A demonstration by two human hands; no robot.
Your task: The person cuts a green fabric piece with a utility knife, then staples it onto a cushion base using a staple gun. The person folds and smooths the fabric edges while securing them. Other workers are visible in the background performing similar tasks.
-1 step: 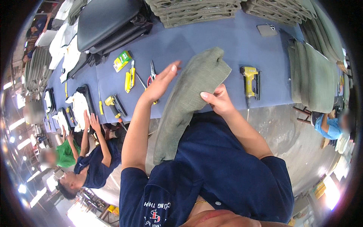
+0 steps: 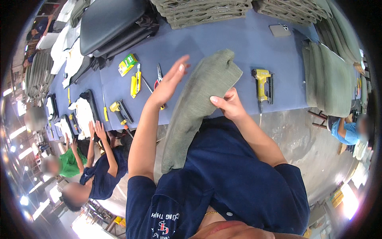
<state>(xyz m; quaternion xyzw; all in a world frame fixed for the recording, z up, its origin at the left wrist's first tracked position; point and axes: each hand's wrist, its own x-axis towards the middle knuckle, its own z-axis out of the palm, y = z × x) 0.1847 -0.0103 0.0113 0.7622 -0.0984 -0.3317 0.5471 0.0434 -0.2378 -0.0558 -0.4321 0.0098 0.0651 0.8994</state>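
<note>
a long blue-covered worktable runs across a workshop with a bare grey concrete floor (mottled and stained), while bright lights glare at the left edge.

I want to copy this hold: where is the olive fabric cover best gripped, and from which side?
Grip the olive fabric cover at its right edge near the table end, coming from the right, as the right hand does. It hangs long and limp off the blue table, so probably a pinch near the supported upper part steadies it; the left hand is open beside it.
</note>
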